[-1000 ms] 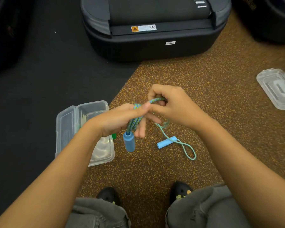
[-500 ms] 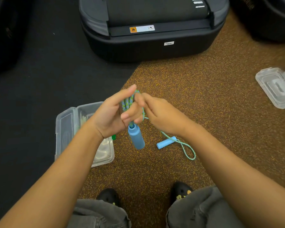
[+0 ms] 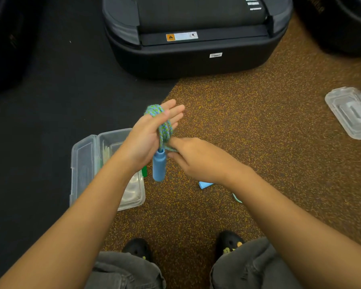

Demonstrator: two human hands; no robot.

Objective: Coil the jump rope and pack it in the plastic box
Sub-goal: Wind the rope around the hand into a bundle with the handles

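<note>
Jump rope (image 3: pixel 163 127) partly coiled around left hand (image 3: pixel 148 138), above speckled brown floor (image 3: pixel 258 122).
Left hand flat, fingers extended and pressed together; rope turns wrap across palm; one blue handle (image 3: pixel 159 165) hangs beneath; right hand (image 3: pixel 198 161) pinches rope strand just below coil; second blue handle (image 3: pixel 204 185) lies on floor, mostly hidden by right wrist; open plastic box (image 3: pixel 88 163) sits on floor beside left forearm.
</note>
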